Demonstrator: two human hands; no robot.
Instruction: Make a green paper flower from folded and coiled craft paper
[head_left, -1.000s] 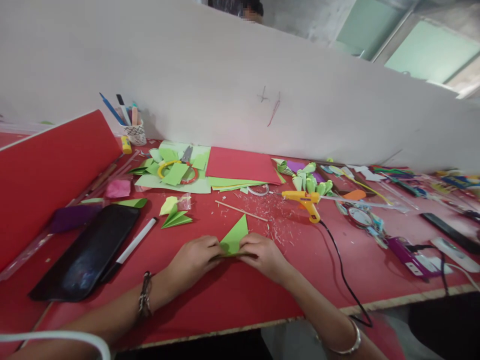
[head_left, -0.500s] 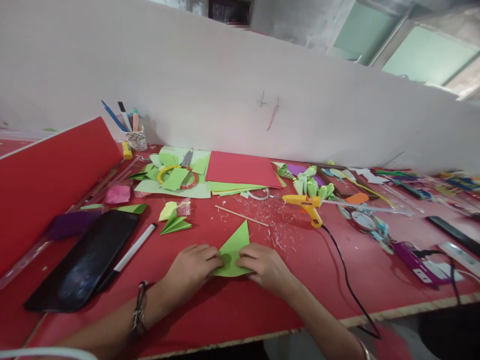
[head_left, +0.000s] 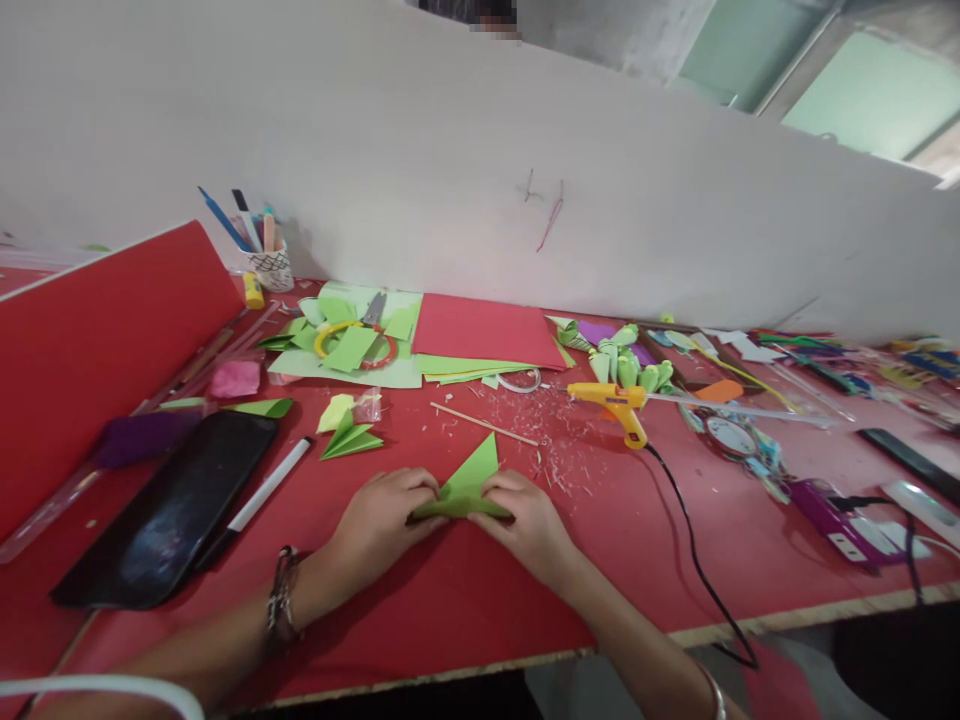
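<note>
A folded piece of green paper point(head_left: 474, 472) sits at the centre of the frame, just below the middle, its pointed corner aimed toward the top and its lower edge bent up. The left hand point(head_left: 391, 508) pinches its left end and the right hand point(head_left: 529, 515) pinches its right end, fingers curled over the bent edge. Both rest low over the red bench point(head_left: 450, 620).

Just above the paper lies a thin wooden stick point(head_left: 484, 424), with pale shavings point(head_left: 574, 450) scattered to its right. Left of centre is a fan-folded green piece point(head_left: 351, 440), touching a crumpled yellow scrap point(head_left: 335, 411). A white marker point(head_left: 270, 485) lies beside a black flat case point(head_left: 172, 510) at the lower left.

Right of centre, a yellow glue gun point(head_left: 611, 398) trails a black cord point(head_left: 686, 530) toward the lower right. Farther up, scissors point(head_left: 375, 309) lie among green cut pieces point(head_left: 352, 349), left of a red sheet point(head_left: 484, 330). A patterned cup point(head_left: 271, 270) of pens stands at the upper left.
</note>
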